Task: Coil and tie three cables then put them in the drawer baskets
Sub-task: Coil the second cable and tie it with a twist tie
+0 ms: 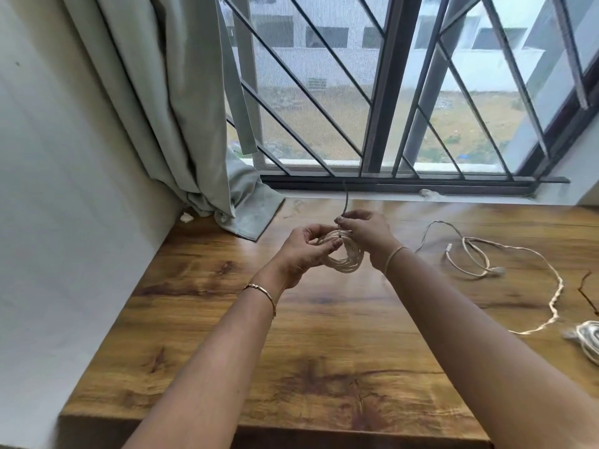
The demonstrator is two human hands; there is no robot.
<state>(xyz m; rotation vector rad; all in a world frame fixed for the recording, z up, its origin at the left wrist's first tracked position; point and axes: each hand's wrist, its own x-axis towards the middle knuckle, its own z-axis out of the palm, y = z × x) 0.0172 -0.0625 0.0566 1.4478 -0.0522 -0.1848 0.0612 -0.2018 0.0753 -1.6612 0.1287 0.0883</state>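
Head view: coil (343,264) of white cable is held up off the table (259,351), between both hands and dead centre in front of the person.

- Left hand (304,251): grips the coil's left side, fingers and thumb curled round the strands.
- Right hand (366,234): pinches a thin dark tie (346,199) right where it crosses the top of the coil.

Relation that matters: the tie sits at the top of the ring, in the gap between the two hands. Its long axis runs up and away from them toward the window, across the strands. The free end stands clear above the right hand's fingertips. The right hand is on it already, so it's the one to work it.

My read: this coil is mid-tie. The next move is probably the right hand wrapping or twisting that free end round the bundle while the left clamps the loops. If the left grip slackens, the loops will likely spring open.

To the right of the right hand, well apart, a loose cable (479,254) lies sprawled on the table, uncoiled. Further right, at the frame edge, is a white bundle (586,338), cut off, so I can't tell if it's tied. A dark strip (586,293) near it may be a spare tie. Drawer baskets aren't in view.
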